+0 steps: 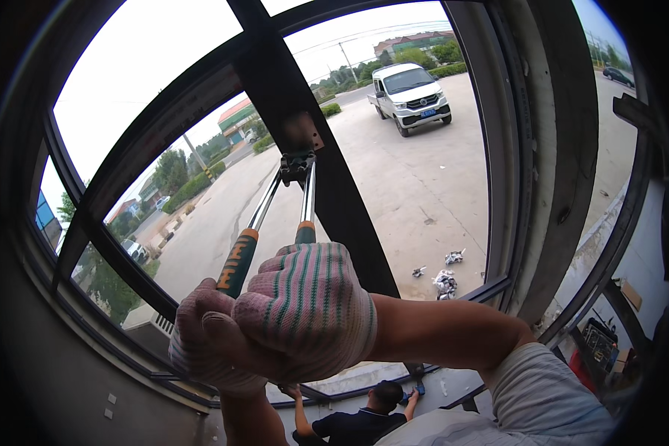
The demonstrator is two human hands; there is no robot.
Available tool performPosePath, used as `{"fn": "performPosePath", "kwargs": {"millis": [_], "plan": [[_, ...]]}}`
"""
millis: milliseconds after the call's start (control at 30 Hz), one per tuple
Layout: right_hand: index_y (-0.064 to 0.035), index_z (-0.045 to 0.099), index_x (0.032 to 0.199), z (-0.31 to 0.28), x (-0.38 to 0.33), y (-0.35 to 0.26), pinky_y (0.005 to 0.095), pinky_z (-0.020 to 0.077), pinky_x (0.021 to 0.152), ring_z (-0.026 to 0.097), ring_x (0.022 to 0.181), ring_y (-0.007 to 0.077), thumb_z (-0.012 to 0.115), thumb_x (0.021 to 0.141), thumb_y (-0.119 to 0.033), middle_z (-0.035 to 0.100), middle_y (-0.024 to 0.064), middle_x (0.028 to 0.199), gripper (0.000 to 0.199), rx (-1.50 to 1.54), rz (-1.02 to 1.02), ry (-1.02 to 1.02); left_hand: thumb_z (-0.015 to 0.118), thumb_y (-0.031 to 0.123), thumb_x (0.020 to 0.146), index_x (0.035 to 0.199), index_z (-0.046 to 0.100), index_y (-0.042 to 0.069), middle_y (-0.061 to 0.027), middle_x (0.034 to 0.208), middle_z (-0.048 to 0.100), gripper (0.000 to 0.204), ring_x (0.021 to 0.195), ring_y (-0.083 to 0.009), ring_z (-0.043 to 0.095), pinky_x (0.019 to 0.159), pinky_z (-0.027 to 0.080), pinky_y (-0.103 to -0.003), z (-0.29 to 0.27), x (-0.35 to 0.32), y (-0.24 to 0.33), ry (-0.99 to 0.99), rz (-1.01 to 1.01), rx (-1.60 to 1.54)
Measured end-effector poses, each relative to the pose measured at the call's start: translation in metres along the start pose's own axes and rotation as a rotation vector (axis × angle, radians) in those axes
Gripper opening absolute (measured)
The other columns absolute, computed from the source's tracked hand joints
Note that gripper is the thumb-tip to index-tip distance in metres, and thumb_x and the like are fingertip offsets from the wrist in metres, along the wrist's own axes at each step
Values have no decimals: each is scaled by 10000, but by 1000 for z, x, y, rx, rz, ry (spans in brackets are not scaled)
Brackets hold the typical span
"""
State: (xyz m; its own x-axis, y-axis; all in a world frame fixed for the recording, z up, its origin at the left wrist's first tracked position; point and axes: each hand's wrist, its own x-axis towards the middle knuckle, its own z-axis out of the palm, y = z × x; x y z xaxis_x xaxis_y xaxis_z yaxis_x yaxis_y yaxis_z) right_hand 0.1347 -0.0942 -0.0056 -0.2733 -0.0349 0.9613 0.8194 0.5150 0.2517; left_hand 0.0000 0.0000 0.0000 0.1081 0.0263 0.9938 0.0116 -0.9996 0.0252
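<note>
Both my hands wear knitted gloves striped pink, white and green. My left hand (pixel 212 334) is closed round the lower part of one handle of a two-handled lever tool (pixel 232 262). Pressed beside and over it, my right hand (pixel 305 305) is closed on the other handle, hiding most of that grip. The tool has chrome arms and green grips with orange bands; its arms are close together. Its dark head (pixel 297 166) is up against the dark frame post (pixel 342 201), just below a copper-coloured plate (pixel 311 132) with small holes. The exact contact is too blurred to tell.
A person in a dark shirt (pixel 360 424) works low down by the frame, one hand on a blue tool (pixel 418 389). Outside the panes are a white truck (pixel 410 97) and crumpled litter (pixel 446 282). A case of tools (pixel 598 342) sits at right.
</note>
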Motion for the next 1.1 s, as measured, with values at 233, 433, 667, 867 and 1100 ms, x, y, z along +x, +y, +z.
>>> {"fn": "performPosePath", "kwargs": {"millis": [233, 433, 667, 867, 1100], "plan": [[-62, 648, 912, -92, -31, -9, 321, 518, 559, 598, 547, 142, 594, 1020, -270, 601, 37, 643, 241, -69, 108, 124, 431, 318, 1101, 973, 676, 26, -100, 891, 683, 402, 746, -204, 655, 686, 514, -325, -6, -17, -18, 225, -136, 244], [-55, 632, 877, -180, -66, 25, 277, 483, 638, 505, 531, 99, 413, 1117, -405, 484, -4, 575, 478, -208, 437, 622, 487, 561, 1036, 993, 680, 58, -15, 965, 618, 541, 898, -125, 555, 763, 450, -265, -4, -13, -103, 364, -515, -31], [33, 689, 993, -232, -114, 106, 327, 528, 727, 579, 630, 159, 612, 1035, -369, 587, 36, 659, 411, -149, 723, 1043, 503, 540, 1029, 953, 667, 88, 61, 593, 402, 487, 464, -38, 328, 433, 237, -219, -14, 16, -201, 352, -776, -336], [-31, 675, 893, -192, -82, 37, 344, 544, 671, 628, 632, 152, 532, 1075, -352, 641, 56, 679, 396, 17, 540, 557, 570, 567, 991, 900, 694, 113, 78, 556, 383, 479, 424, -34, 295, 410, 197, -224, -11, 42, -202, 343, -719, -326], [-126, 658, 739, -143, -99, 2, 380, 611, 739, 675, 618, 139, 722, 766, -84, 650, -4, 635, 81, 143, 229, -11, 594, 599, 967, 901, 712, 165, 80, 661, 460, 455, 535, -23, 374, 484, 270, -187, -17, 111, -203, 257, -633, -178]]}}
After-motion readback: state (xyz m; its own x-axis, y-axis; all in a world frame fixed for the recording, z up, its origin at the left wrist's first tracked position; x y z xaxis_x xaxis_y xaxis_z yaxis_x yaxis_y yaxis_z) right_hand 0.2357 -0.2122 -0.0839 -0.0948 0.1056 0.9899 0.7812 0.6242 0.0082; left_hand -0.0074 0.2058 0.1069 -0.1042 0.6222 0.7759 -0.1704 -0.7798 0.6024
